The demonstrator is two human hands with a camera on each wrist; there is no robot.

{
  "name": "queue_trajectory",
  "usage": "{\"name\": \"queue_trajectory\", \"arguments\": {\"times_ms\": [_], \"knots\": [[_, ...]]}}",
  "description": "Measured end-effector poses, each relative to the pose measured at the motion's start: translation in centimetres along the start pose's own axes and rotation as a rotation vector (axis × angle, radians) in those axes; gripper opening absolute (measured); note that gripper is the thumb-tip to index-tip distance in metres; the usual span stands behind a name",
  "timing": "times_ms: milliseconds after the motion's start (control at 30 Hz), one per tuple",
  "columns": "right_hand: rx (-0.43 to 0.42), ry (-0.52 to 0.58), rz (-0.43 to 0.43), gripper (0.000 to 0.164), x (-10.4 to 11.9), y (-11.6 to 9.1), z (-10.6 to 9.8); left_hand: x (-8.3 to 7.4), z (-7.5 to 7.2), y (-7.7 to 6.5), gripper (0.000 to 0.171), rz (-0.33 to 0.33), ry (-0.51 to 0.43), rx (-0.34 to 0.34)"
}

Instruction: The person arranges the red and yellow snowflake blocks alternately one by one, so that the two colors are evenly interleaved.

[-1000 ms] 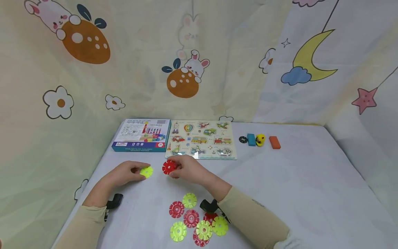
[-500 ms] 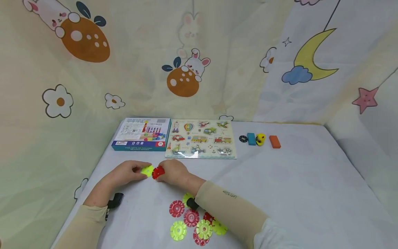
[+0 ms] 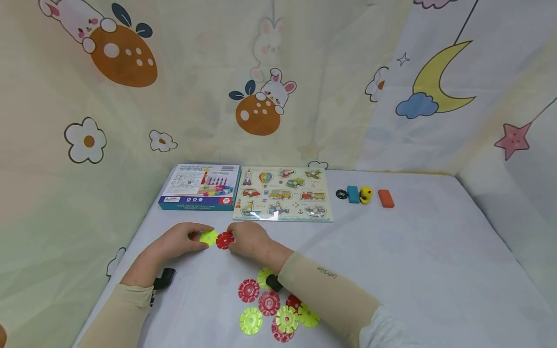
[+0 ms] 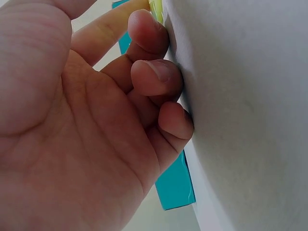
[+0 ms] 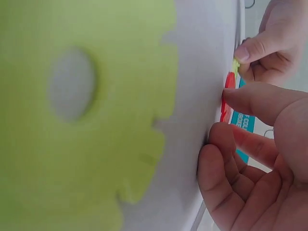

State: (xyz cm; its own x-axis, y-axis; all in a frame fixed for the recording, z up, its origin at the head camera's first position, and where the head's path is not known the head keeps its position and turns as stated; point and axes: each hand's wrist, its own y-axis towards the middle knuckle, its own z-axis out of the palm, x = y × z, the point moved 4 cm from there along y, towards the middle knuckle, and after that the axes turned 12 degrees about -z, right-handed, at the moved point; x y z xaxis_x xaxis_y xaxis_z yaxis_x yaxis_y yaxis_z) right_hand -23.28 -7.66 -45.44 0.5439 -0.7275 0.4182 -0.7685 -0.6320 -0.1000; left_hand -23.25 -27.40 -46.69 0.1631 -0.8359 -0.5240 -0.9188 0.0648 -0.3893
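Between thumb and index finger, my left hand [image 3: 178, 240] pinches a yellow-green notched plastic disc [image 3: 208, 238]. My right hand [image 3: 251, 241] pinches a red notched disc [image 3: 224, 240] by its right side. The two discs meet edge to edge just above the tabletop; whether their slots interlock I cannot tell. In the right wrist view the red disc [image 5: 228, 96] stands near the table, seen nearly edge-on, beside the yellow-green one [image 5: 236, 64]. The other fingers of my left hand [image 4: 96, 120] curl loosely against the white cloth.
Several loose red discs [image 3: 269, 303] and yellow-green discs [image 3: 251, 321] lie near the front, partly under my right forearm. A boxed bead set [image 3: 197, 187] and a vehicle puzzle board [image 3: 283, 194] stand behind. Farther right are a blue block [image 3: 353, 194], a yellow duck [image 3: 366, 195] and an orange block [image 3: 386, 198].
My right hand has moved left with the red disc, bringing it against the yellow-green disc. My left hand has stayed nearly in place, still holding its disc.
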Motion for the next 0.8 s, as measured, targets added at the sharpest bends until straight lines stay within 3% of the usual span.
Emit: {"name": "queue_trajectory", "arguments": {"times_ms": [367,600,800], "knots": [[-0.03,0.049,0.011,0.045,-0.8,0.3,0.2,-0.2,0.0,-0.1,0.051,0.003,-0.002,-0.003],[-0.035,0.069,-0.006,0.045,-1.0,0.2,0.2,-1.9,0.4,-0.5,0.057,-0.006,0.07,-0.022],[-0.045,0.074,0.006,0.044,-1.0,0.2,0.0,-3.7,1.5,-0.2,0.057,0.024,0.027,-0.026]]}}
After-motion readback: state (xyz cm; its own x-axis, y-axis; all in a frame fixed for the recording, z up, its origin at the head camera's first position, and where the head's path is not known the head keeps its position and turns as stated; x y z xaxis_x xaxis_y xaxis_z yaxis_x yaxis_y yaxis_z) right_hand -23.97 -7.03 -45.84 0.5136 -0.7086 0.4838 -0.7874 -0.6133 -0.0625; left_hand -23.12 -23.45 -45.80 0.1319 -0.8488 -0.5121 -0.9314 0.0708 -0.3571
